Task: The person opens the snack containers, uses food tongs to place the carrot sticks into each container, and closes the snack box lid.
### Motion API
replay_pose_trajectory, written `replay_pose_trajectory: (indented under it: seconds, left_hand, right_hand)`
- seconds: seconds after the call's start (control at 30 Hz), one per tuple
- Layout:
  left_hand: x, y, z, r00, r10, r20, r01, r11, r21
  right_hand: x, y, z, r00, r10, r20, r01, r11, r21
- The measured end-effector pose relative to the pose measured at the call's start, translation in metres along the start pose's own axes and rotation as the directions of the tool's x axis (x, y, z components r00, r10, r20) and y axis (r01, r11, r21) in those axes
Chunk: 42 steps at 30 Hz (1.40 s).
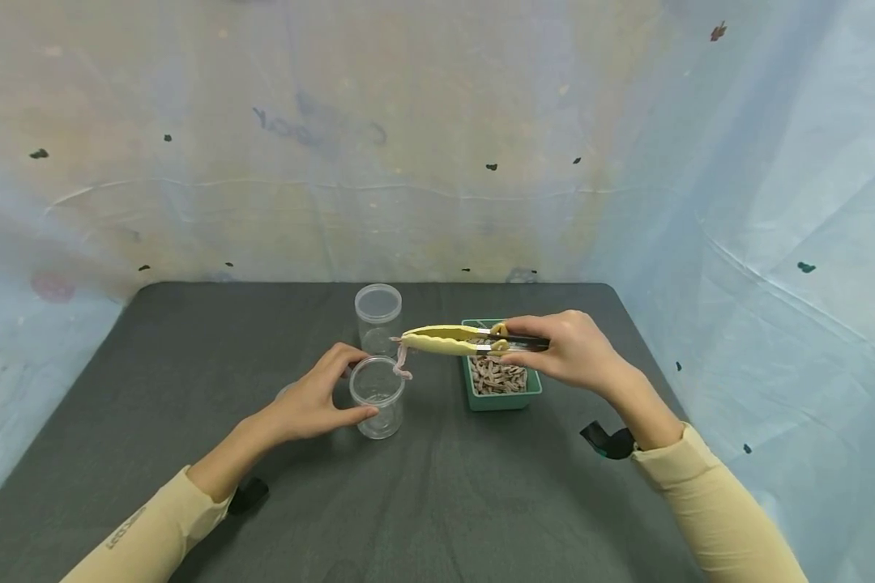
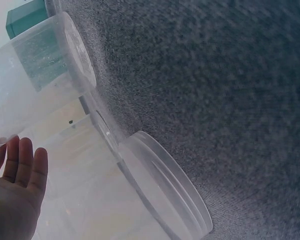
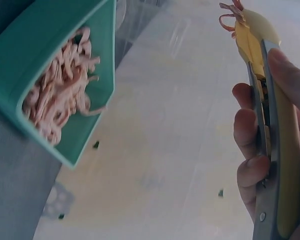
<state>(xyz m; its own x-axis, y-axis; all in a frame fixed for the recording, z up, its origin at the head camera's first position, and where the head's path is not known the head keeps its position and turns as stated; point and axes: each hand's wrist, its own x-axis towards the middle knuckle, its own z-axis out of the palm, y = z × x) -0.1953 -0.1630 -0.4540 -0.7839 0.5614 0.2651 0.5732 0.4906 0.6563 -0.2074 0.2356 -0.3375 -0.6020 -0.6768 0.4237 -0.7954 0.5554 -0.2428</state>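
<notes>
My left hand [image 1: 321, 397] holds a clear plastic jar [image 1: 379, 421] standing upright on the table, thumb on the near side and fingers behind. The left wrist view shows the fingertips [image 2: 25, 155] at the side of this jar [image 2: 20, 85], near its mouth. With my right hand [image 1: 572, 348] I grip yellow-tipped tongs [image 1: 445, 340], level over the table. Their tips pinch a few pale pink strips [image 1: 402, 360], which dangle at the jar's right rim. More strips [image 3: 65, 90] fill the bottom of a green tub [image 1: 499, 402] below the tongs.
Behind the held jar stands another clear jar with a translucent lid [image 1: 378, 302]. In the left wrist view a translucent lid [image 2: 165, 185] sits close against the dark table [image 1: 481, 502]. Plastic sheeting [image 1: 408, 162] hangs behind the table and along its right side.
</notes>
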Motion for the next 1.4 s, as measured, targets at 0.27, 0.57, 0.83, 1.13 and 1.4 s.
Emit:
replay_pose_trajectory:
  seconds: [0.27, 0.57, 0.83, 1.13, 1.4]
  left_hand:
    - [0.001, 0.0, 0.0, 1.0, 0.012, 0.002, -0.012, 1.0, -0.006]
    - [0.001, 0.001, 0.0, 1.0, 0.004, 0.002, -0.004, 1.0, -0.022]
    - [0.0, 0.001, 0.0, 1.0, 0.017, -0.004, -0.017, 1.0, -0.014]
    - [0.0, -0.001, 0.0, 1.0, 0.015, -0.004, -0.015, 1.0, 0.006]
    - [0.001, -0.002, 0.001, 1.0, 0.026, -0.012, -0.026, 1.0, 0.002]
  right_hand:
    - [0.017, -0.011, 0.017, 0.995, -0.015, 0.097, 0.017, 1.0, -0.014]
    - [0.029, -0.023, 0.024, 0.984, -0.022, 0.174, 0.036, 0.996, -0.079]
    - [0.035, -0.028, 0.029, 0.973, -0.002, 0.231, 0.027, 0.994, -0.105]
    - [0.033, -0.027, 0.032, 0.967, 0.028, 0.252, -0.006, 0.996, -0.087]
    - [0.026, -0.023, 0.033, 0.973, 0.04, 0.227, -0.022, 0.997, -0.077]
